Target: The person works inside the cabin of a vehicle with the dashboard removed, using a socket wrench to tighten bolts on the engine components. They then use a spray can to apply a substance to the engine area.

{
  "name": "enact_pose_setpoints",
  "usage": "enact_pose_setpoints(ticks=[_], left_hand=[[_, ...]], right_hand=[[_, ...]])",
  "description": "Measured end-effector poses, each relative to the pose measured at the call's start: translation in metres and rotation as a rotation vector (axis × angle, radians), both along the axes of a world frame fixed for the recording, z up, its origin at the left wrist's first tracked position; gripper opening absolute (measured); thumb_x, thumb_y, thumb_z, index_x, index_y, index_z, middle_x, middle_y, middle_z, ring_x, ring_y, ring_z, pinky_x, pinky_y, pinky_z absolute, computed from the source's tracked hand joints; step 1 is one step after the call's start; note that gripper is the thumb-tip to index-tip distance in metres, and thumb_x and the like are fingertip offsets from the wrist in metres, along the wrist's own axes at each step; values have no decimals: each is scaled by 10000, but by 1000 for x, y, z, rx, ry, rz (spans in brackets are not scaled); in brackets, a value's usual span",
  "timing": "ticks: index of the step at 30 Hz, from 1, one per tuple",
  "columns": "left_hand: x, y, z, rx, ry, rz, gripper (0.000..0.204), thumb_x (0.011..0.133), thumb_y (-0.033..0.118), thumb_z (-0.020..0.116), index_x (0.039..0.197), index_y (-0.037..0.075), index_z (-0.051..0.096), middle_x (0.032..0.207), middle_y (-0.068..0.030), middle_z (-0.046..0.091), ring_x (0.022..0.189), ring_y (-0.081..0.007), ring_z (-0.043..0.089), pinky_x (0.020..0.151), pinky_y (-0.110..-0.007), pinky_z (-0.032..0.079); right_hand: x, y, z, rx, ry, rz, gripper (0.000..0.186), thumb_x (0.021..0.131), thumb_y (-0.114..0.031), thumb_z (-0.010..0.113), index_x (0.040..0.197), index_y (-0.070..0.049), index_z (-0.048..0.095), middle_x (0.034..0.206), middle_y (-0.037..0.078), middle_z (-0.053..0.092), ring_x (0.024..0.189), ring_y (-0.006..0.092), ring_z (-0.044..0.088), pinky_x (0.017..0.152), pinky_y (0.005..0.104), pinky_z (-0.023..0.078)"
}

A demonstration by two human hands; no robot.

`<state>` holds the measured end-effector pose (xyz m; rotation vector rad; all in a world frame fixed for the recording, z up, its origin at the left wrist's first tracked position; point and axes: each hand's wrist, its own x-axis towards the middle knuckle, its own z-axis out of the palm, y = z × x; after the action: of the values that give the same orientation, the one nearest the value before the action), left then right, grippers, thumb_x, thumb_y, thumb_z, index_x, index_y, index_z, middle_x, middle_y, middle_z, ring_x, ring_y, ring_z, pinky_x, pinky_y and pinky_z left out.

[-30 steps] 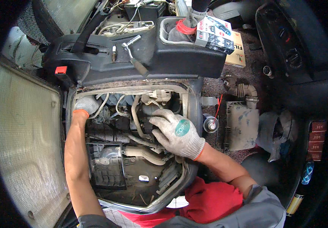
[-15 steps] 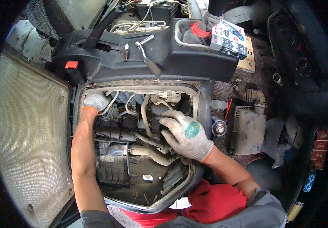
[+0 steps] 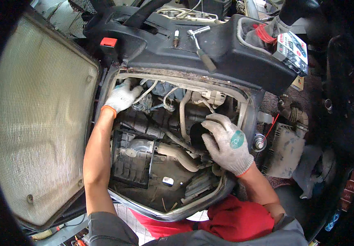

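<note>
My left hand (image 3: 122, 97), in a white knit glove with an orange cuff, reaches into the far left corner of an engine bay. Its fingers are apart beside a pale hose (image 3: 147, 92); the fingertips are partly hidden among the parts. Over the right side of the bay is my right hand (image 3: 227, 144), gloved alike with a green patch on the back. Its fingers are bent and spread, next to a dark round part (image 3: 197, 135), and nothing shows in its grasp. An open black air filter housing (image 3: 132, 168) with a grey duct (image 3: 179, 158) lies between my arms.
A spark plug (image 3: 176, 38) and a ratchet with socket (image 3: 202, 51) lie on the black console (image 3: 222, 57). There is a box (image 3: 291, 51) at its right end. A spray can (image 3: 259, 142) and a dusty filter cover (image 3: 284, 151) sit at right. A raised foil-lined lid (image 3: 41, 123) stands at left.
The whole view has shifted, so the scene sits further right. My left hand has drawn partly back from the corner, showing more of its fingers. The right hand stays over the bay's right side.
</note>
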<state>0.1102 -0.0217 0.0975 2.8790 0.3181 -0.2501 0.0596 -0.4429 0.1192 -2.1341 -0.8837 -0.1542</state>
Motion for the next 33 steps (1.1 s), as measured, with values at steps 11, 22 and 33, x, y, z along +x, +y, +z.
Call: enact_pose_setpoints(ticks=[11,22,33], left_hand=[[31,33,-69,66,18,102,663,994,612,621,1291,34,753,1265,-289,734,1201,-474,687,1043,-515,540],[47,17,-72,243,111,165,653,956,626,589,1061,29,832,1120,-271,774,1068,-451,753,960,-539,583],[-14,-22,-40,309,-463,129,394,1017,414,682,1056,26,738,893,-227,769,853,-397,764,771,-494,610]], right_hand=[[-1,4,2,-12,23,25,355,888,-58,802,1225,-56,691,1275,185,681,1090,388,722,893,459,607],[0,4,5,-5,41,18,334,889,-62,802,1206,-50,698,1254,185,688,1094,387,721,897,454,607],[-2,1,3,-7,34,-5,313,904,-86,795,1201,-53,700,1258,175,688,1095,381,718,899,460,602]])
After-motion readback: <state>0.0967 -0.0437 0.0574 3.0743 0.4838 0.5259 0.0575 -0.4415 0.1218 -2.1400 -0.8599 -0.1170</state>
